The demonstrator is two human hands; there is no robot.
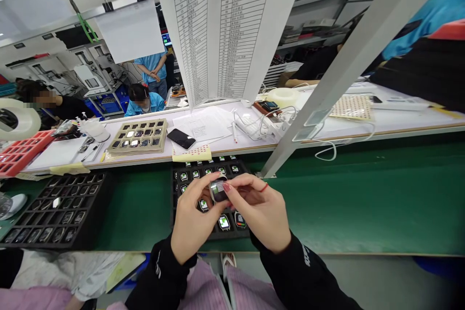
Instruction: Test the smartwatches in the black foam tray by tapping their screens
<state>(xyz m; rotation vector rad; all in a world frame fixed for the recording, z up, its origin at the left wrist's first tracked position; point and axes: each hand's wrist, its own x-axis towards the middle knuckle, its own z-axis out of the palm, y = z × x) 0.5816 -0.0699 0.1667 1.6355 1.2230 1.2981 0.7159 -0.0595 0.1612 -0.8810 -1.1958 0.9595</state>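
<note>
Between my two hands a small smartwatch body (218,193) is held up, its dark screen facing me. My left hand (192,215) is closed on it, thumb below and fingers at its upper left edge. From the right, my right hand (263,206) presses its thumb and fingertips against the watch; whether a film lies under them I cannot tell. Just beneath, partly hidden by my hands, is a black foam tray (214,236) of watch bodies. Several have lit screens with green patches, such as the lit watch (224,222).
Another black tray (82,232) with watches stands at the left. On the white shelf lie a beige tray (140,149), a phone (181,138), papers and a white power strip (254,126). A metal post (327,92) rises at the right. Co-workers sit beyond the shelf.
</note>
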